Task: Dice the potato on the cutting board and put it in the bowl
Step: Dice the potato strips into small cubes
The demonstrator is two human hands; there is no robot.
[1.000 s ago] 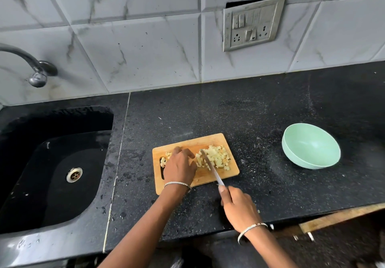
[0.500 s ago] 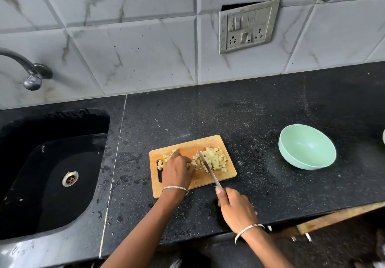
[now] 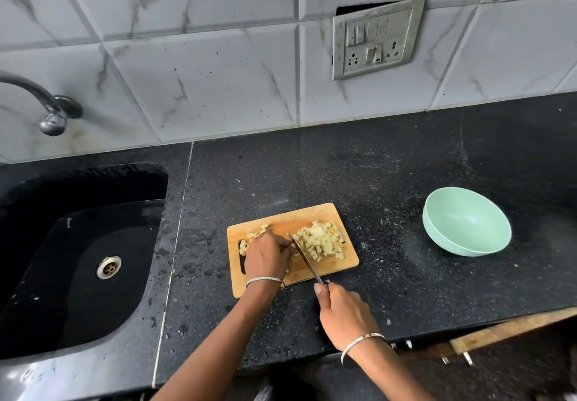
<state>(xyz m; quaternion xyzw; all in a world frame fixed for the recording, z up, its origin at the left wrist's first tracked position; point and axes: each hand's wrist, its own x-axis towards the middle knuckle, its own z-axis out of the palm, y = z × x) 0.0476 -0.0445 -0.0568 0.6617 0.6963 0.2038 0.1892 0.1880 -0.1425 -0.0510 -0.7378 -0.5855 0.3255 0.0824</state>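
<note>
- Potato dice (image 3: 321, 241) heaped on right half of wooden cutting board (image 3: 312, 213); pale yellow cubes, loosely piled, none off the board that I can see
- Smaller scatter of cubes (image 3: 254, 235) near board's far left corner, just beyond the left hand, some beside the handle slot
- Left hand (image 3: 267, 257) curled, knuckles up, fingertips pressed down on board; what lies under them is hidden, likely potato but cannot tell; thin bangle at the wrist
- Right hand (image 3: 343, 313) closed around knife handle, off the board's near edge, above the table; thumb laid along the top toward the blade; bangle at this wrist too
- Knife (image 3: 304, 258) blade runs diagonally from right hand up and left across the board, tip next to left fingertips, sitting between left hand and the main heap
- Board lies flat on black speckled table (image 3: 390, 166), long side slightly skewed to the table edge
- Bowl (image 3: 466, 229), mint green, stands on table well right of the board, apart from it; tilted toward the camera, inside looks bare
- Black sink (image 3: 78, 275) with round drain to the left; tap spout above it
- Marble-look tile wall behind; switch and socket plate (image 3: 376, 38) hangs crooked, dark gap above it
</note>
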